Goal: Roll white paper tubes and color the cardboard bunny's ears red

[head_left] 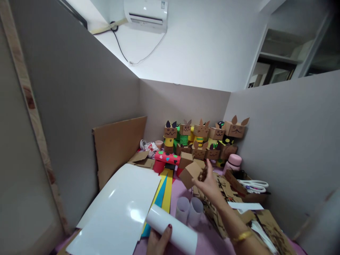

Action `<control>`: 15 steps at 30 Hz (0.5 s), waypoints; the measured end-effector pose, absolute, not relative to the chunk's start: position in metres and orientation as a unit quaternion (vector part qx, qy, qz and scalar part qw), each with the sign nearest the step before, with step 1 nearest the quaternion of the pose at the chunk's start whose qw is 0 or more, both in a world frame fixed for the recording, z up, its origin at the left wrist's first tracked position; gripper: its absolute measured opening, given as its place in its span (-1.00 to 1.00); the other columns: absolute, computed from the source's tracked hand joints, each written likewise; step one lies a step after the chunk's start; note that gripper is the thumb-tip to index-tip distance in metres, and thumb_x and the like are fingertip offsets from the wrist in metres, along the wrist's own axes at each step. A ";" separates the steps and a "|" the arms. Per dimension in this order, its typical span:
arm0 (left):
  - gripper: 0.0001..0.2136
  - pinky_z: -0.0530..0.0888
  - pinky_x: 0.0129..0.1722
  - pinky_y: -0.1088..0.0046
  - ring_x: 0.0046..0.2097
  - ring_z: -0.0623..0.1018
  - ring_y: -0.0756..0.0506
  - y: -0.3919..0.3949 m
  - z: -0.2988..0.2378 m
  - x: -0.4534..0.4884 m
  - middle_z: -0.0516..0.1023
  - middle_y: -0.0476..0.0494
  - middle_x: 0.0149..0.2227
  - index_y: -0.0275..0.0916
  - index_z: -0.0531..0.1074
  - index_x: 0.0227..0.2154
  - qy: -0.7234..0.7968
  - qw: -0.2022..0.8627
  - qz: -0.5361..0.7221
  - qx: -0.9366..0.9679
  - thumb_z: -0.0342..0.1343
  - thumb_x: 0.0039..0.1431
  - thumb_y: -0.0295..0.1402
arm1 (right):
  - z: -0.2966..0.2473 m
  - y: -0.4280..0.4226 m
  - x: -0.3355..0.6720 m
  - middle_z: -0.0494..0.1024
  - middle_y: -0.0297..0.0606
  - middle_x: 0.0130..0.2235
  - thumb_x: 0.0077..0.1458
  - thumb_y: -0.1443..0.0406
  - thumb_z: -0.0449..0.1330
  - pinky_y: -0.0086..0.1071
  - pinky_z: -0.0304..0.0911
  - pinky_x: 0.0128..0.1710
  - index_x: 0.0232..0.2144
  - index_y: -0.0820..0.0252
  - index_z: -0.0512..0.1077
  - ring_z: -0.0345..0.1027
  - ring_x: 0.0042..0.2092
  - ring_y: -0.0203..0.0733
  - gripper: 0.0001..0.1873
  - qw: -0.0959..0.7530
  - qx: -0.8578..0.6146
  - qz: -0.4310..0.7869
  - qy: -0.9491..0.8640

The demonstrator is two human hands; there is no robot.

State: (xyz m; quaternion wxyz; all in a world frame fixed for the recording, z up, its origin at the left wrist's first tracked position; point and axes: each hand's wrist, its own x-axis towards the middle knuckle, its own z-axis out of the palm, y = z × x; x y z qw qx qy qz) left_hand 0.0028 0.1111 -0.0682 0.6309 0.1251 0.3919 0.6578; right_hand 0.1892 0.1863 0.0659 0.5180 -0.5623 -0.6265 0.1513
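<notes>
A glossy white tube [176,232] is gripped in the left hand [158,241], a tilted cardboard box [189,174] in the right hand [208,183]. Between the hands, 2 translucent tubes [182,210] stand on the tabletop [177,189]; white sheets [114,212] lie left of the left hand, cardboard-headed figures [201,130] beyond the right.

No text, brand or number can be read. A small grey rectangular label [163,5] stands at the upper right of the white plastic wall-mounted air conditioner [142,15]; its content is too small to read. Red printing shows on the crumpled white plastic bag [151,147] and is illegible. The yellow cylinder with a brown cardboard head [169,142] bears a small dark mark, its form unclear. Dark hand-drawn lines on the brown cardboard box heads [201,130] form faces, not lettering.
</notes>
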 end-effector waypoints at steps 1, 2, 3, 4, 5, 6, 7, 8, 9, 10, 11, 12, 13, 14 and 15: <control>-0.37 0.42 0.03 0.14 -0.01 0.52 -0.39 0.109 -0.065 0.002 0.58 -0.24 -0.24 -0.24 0.37 -0.19 0.389 0.631 0.659 0.124 0.50 -0.41 -0.30 | 0.073 0.170 0.201 0.38 0.05 0.12 -0.07 0.24 0.24 -0.12 0.24 0.06 0.33 0.21 -0.32 0.38 0.07 0.04 0.08 0.515 -0.568 0.160 -0.622; -0.41 0.43 0.02 0.16 -0.03 0.53 -0.35 0.107 -0.060 0.002 0.58 -0.21 -0.25 -0.23 0.37 -0.18 0.386 0.633 0.660 0.125 0.48 -0.35 -0.32 | 0.078 0.152 0.214 0.32 0.04 0.18 -0.09 0.21 0.28 -0.08 0.19 0.11 0.33 0.16 -0.28 0.31 0.13 0.07 0.10 0.507 -0.572 0.168 -0.622; -0.44 0.44 0.01 0.20 -0.05 0.55 -0.31 0.105 -0.055 0.001 0.57 -0.17 -0.26 -0.21 0.38 -0.16 0.381 0.634 0.661 0.127 0.46 -0.29 -0.34 | 0.081 0.132 0.227 0.19 0.02 0.26 -0.11 0.18 0.30 -0.06 0.12 0.17 0.33 0.11 -0.27 0.20 0.21 0.09 0.12 0.505 -0.566 0.188 -0.623; -0.48 0.45 0.00 0.25 -0.06 0.55 -0.27 0.102 -0.049 0.001 0.57 -0.14 -0.26 -0.20 0.38 -0.15 0.375 0.634 0.664 0.130 0.43 -0.23 -0.36 | 0.082 0.112 0.238 0.06 -0.01 0.32 -0.12 0.16 0.32 -0.06 0.08 0.19 0.33 0.07 -0.27 0.10 0.26 0.09 0.13 0.499 -0.556 0.218 -0.628; -0.53 0.45 0.00 0.28 -0.07 0.56 -0.23 0.099 -0.043 0.000 0.57 -0.11 -0.26 -0.19 0.39 -0.14 0.375 0.636 0.662 0.131 0.40 -0.16 -0.37 | 0.080 0.092 0.248 0.00 -0.04 0.35 -0.08 0.15 0.30 -0.07 0.10 0.19 0.33 0.03 -0.27 0.06 0.29 0.08 0.10 0.497 -0.544 0.255 -0.626; -0.56 0.46 -0.01 0.29 -0.08 0.56 -0.21 0.096 -0.037 0.001 0.57 -0.10 -0.26 -0.18 0.39 -0.12 0.378 0.637 0.659 0.133 0.37 -0.11 -0.39 | 0.076 0.073 0.257 0.02 -0.04 0.35 -0.09 0.13 0.31 -0.07 0.12 0.18 0.33 0.01 -0.29 0.08 0.28 0.09 0.12 0.485 -0.544 0.286 -0.621; -0.57 0.46 -0.02 0.31 -0.09 0.56 -0.19 0.093 -0.032 0.001 0.57 -0.10 -0.26 -0.18 0.39 -0.11 0.383 0.635 0.655 0.142 0.35 -0.08 -0.40 | 0.069 0.056 0.263 0.11 0.01 0.31 -0.13 0.13 0.34 -0.05 0.12 0.18 0.34 0.04 -0.29 0.14 0.25 0.13 0.17 0.476 -0.553 0.294 -0.618; -0.58 0.45 -0.01 0.31 -0.07 0.55 -0.19 0.090 -0.027 0.003 0.57 -0.11 -0.23 -0.19 0.39 -0.08 0.379 0.639 0.649 0.163 0.33 -0.04 -0.41 | 0.059 0.042 0.267 0.18 0.05 0.28 -0.12 0.13 0.34 -0.04 0.09 0.20 0.34 0.07 -0.30 0.15 0.24 0.13 0.17 0.460 -0.557 0.302 -0.622; -0.57 0.44 0.00 0.33 -0.06 0.55 -0.18 0.088 -0.024 0.005 0.57 -0.11 -0.23 -0.19 0.39 -0.07 0.382 0.635 0.650 0.168 0.34 -0.05 -0.42 | 0.049 0.030 0.270 0.15 0.06 0.29 -0.11 0.15 0.34 -0.04 0.10 0.20 0.34 0.08 -0.31 0.10 0.27 0.13 0.16 0.440 -0.556 0.311 -0.633; -0.55 0.43 0.00 0.35 -0.05 0.54 -0.17 0.085 -0.023 0.008 0.57 -0.10 -0.22 -0.19 0.39 -0.07 0.383 0.633 0.650 0.175 0.34 -0.06 -0.43 | 0.037 0.020 0.271 0.08 0.06 0.32 -0.10 0.18 0.32 -0.06 0.08 0.21 0.34 0.09 -0.28 0.03 0.30 0.11 0.13 0.437 -0.554 0.312 -0.636; -0.54 0.43 0.01 0.36 -0.05 0.54 -0.17 0.082 -0.023 0.011 0.57 -0.10 -0.22 -0.19 0.39 -0.07 0.385 0.631 0.650 0.178 0.36 -0.08 -0.43 | 0.026 0.014 0.272 -0.01 0.03 0.35 -0.08 0.20 0.29 -0.08 0.07 0.22 0.34 0.09 -0.27 -0.03 0.32 0.08 0.09 0.432 -0.550 0.318 -0.640; -0.53 0.43 0.00 0.37 -0.06 0.54 -0.17 0.079 -0.023 0.016 0.57 -0.10 -0.22 -0.21 0.40 -0.08 0.389 0.629 0.649 0.180 0.38 -0.11 -0.42 | 0.015 0.008 0.271 -0.04 0.03 0.36 -0.05 0.21 0.26 -0.08 0.05 0.22 0.34 0.10 -0.27 -0.05 0.33 0.06 0.06 0.436 -0.543 0.323 -0.641; -0.52 0.44 -0.02 0.36 -0.07 0.55 -0.18 0.075 -0.025 0.020 0.58 -0.12 -0.22 -0.23 0.41 -0.11 0.391 0.629 0.646 0.183 0.40 -0.14 -0.41 | 0.005 0.005 0.270 -0.03 0.05 0.36 -0.06 0.21 0.26 -0.07 0.03 0.23 0.34 0.11 -0.28 -0.06 0.33 0.06 0.07 0.430 -0.540 0.328 -0.645; -0.52 0.45 -0.05 0.37 -0.09 0.55 -0.19 0.071 -0.027 0.025 0.58 -0.14 -0.22 -0.25 0.42 -0.13 0.394 0.629 0.644 0.188 0.42 -0.17 -0.39 | -0.004 0.002 0.269 -0.04 0.06 0.36 -0.06 0.21 0.26 -0.05 0.00 0.24 0.34 0.13 -0.30 -0.06 0.33 0.07 0.09 0.419 -0.539 0.334 -0.650; -0.51 0.46 -0.08 0.37 -0.10 0.55 -0.19 0.067 -0.029 0.029 0.58 -0.16 -0.21 -0.27 0.42 -0.15 0.397 0.628 0.641 0.192 0.43 -0.20 -0.38 | -0.011 0.000 0.268 -0.02 0.07 0.35 -0.07 0.20 0.27 -0.03 -0.04 0.25 0.35 0.14 -0.31 -0.05 0.33 0.10 0.11 0.409 -0.539 0.337 -0.655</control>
